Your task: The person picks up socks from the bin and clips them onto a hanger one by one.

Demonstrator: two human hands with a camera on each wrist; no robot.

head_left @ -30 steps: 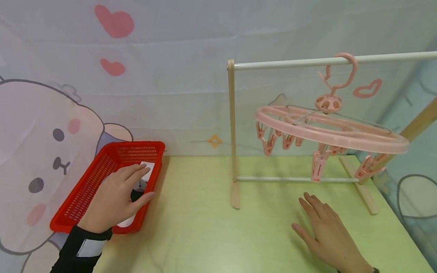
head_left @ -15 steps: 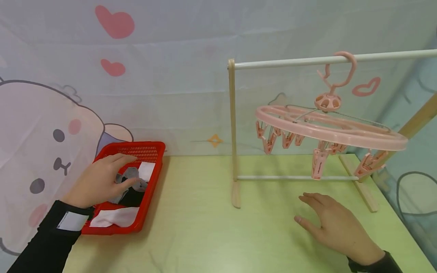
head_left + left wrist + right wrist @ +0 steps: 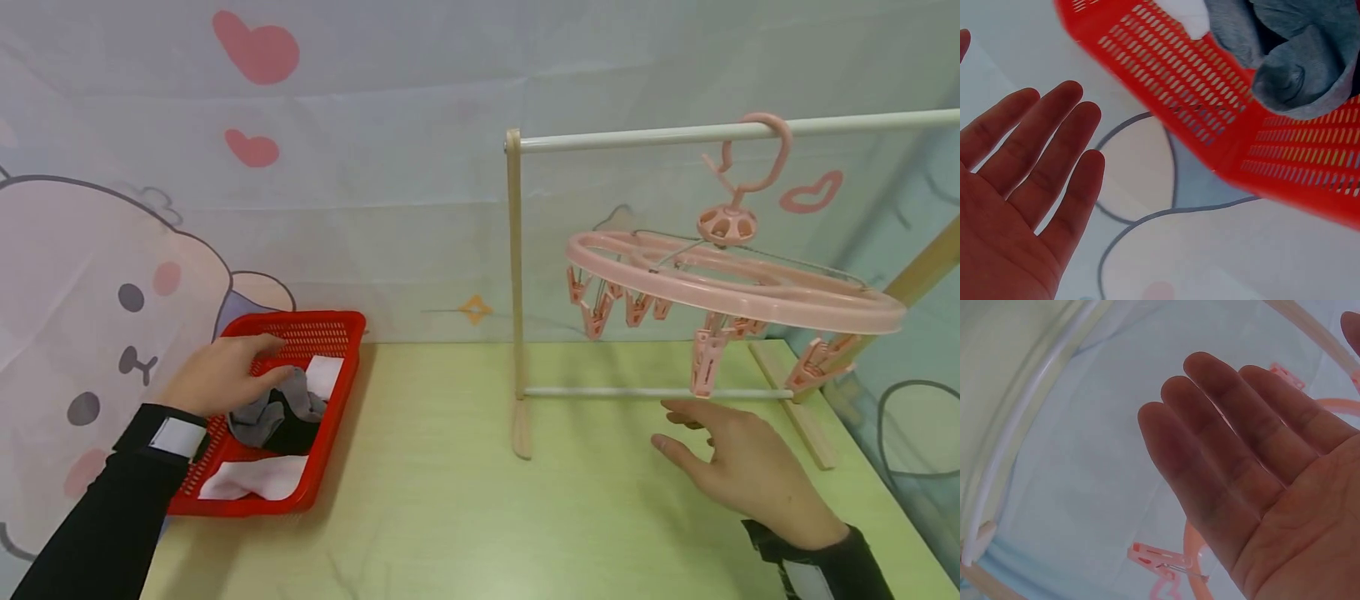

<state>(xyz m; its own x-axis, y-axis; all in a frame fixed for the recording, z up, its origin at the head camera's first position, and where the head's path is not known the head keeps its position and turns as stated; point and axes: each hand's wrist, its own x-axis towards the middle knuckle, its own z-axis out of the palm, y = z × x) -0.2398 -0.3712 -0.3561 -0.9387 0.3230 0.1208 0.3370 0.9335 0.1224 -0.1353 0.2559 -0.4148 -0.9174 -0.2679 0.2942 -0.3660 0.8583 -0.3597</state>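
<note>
My left hand (image 3: 221,375) is over the left side of a red plastic basket (image 3: 348,375), its fingers loosely extended and nothing in them. In the basket lie a grey and black bundle of socks (image 3: 262,421), a white cloth piece (image 3: 324,377) and a pale pink one (image 3: 255,479). The left wrist view shows the spread fingers (image 3: 1054,144) apart from the basket wall (image 3: 1166,81). My right hand (image 3: 750,467) hovers above the table, below a round pink clip hanger (image 3: 720,287). Its fingers are relaxed and hold nothing. A pink clothespin (image 3: 707,358) hangs just above its fingertips.
The hanger's hook (image 3: 776,158) loops over the white bar (image 3: 615,142) of a wooden-legged rack (image 3: 516,267). A lower white rod (image 3: 622,392) and wooden foot (image 3: 795,408) stand behind the right hand. A printed cloth backdrop (image 3: 405,167) rises behind the yellow-green table (image 3: 450,500).
My left hand has moved back and leftward over the basket, uncovering the socks and cloth. My right hand has risen slightly towards the hanging clothespin.
</note>
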